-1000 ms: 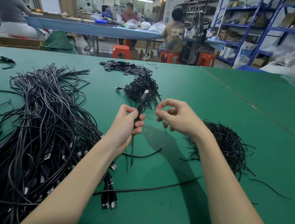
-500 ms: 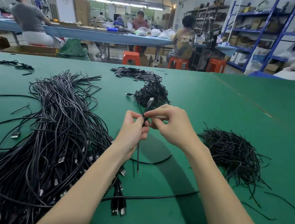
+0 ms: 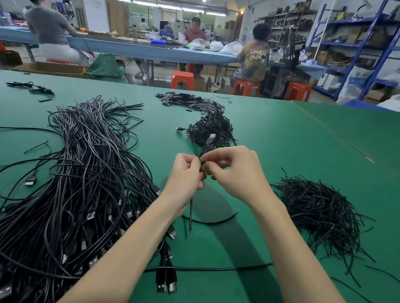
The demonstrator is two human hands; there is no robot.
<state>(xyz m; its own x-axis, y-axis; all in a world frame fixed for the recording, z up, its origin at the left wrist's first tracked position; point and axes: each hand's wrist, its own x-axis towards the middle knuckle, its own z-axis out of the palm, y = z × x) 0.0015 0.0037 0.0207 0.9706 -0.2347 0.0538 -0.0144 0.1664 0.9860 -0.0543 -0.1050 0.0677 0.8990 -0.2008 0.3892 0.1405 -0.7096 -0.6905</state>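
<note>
Both hands meet above the middle of the green surface point(image 3: 289, 153). The left hand point(image 3: 185, 175) has its grip closed round a folded black cable point(image 3: 206, 149), fingers curled and thumb pressing at the top. The right hand point(image 3: 236, 175) pinches the same cable just beside the left thumb, between thumb and forefinger, with its other fingers curled. Whether anything else sits between those fingertips is too small to tell. The cable's USB plug point(image 3: 211, 138) sticks up above the hands, and its loose end point(image 3: 191, 215) hangs below the left hand toward the surface.

A large heap of long cables point(image 3: 72, 177) spreads left of the left forearm, which crosses in front of the heap's right fringe. Just behind the hands lies a small pile of bundled cables point(image 3: 216, 124), partly hidden by the raised plug. Farther back is a scatter of flat black pieces point(image 3: 186, 101).

To the right, apart from the right forearm, sits a tangled pile of short black strands point(image 3: 319, 208). A single wire point(image 3: 209, 268) runs across the surface beneath both forearms, and a curved wire point(image 3: 215, 222) lies under the hands. A cluster of plugs point(image 3: 165, 283) lies beside the left forearm.

Beyond the far edge, people sit on orange stools point(image 3: 246, 86) at a long blue table point(image 3: 154, 49), with blue shelving point(image 3: 382, 46) to the right.
</note>
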